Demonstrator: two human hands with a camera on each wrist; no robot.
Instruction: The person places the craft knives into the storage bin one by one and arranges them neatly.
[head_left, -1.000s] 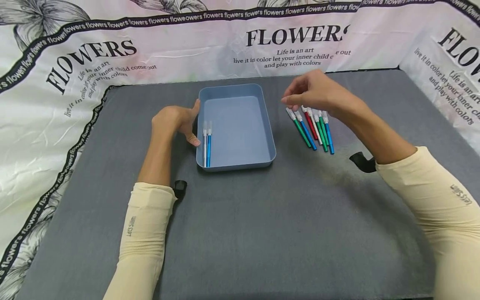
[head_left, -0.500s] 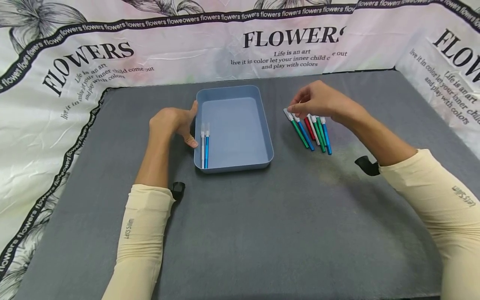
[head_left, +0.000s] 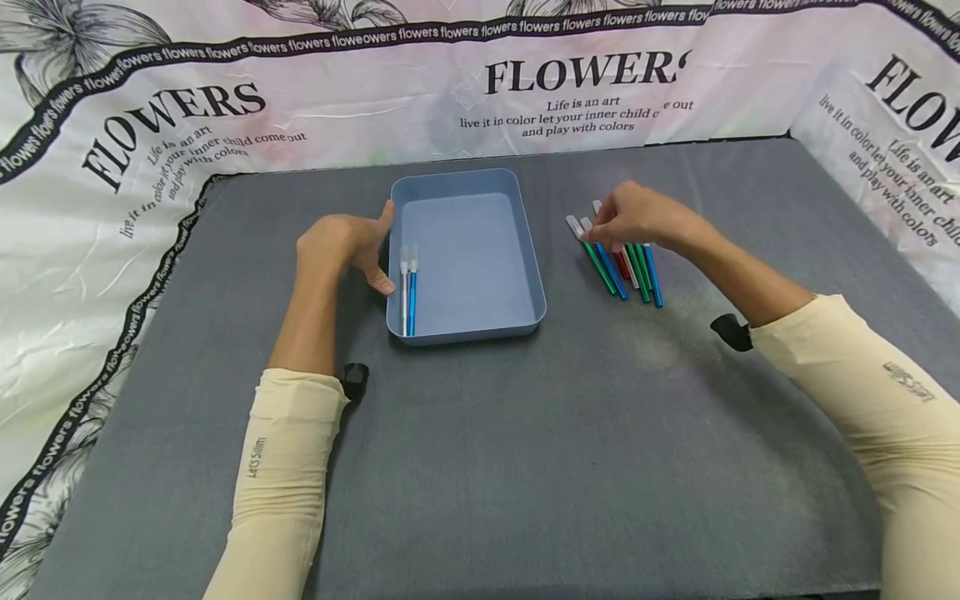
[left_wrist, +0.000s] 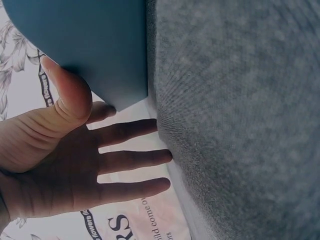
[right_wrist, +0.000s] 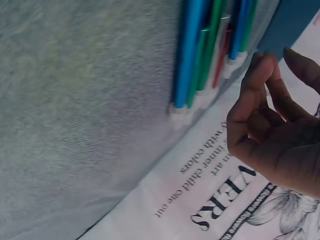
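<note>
My left hand (head_left: 341, 246) is at the left side of a blue-grey tray (head_left: 467, 335). In the left wrist view its thumb (left_wrist: 75, 92) lies against the tray wall and the other fingers stretch out straight. Inside the tray, along its left wall, lie a white pen (head_left: 403, 300) and a blue pen (head_left: 412, 302). Over the capped ends of a row of pens right of the tray hovers my right hand (head_left: 641, 217), fingers bent, thumb apart from the index finger. The row includes a green pen (head_left: 600, 271), a red pen (right_wrist: 220, 62) and a blue pen (head_left: 655, 279).
A grey cloth-covered table (head_left: 480, 467) carries everything. White sheeting (head_left: 375, 92) printed with flowers and words stands along the back and sides. Pale sleeves (head_left: 281, 467) cover both forearms, and a black strap piece (head_left: 731, 332) sticks out by the right wrist.
My right hand has come down and nearer over the row of pens, and one white cap now shows behind it. My left hand and the tray keep their places.
</note>
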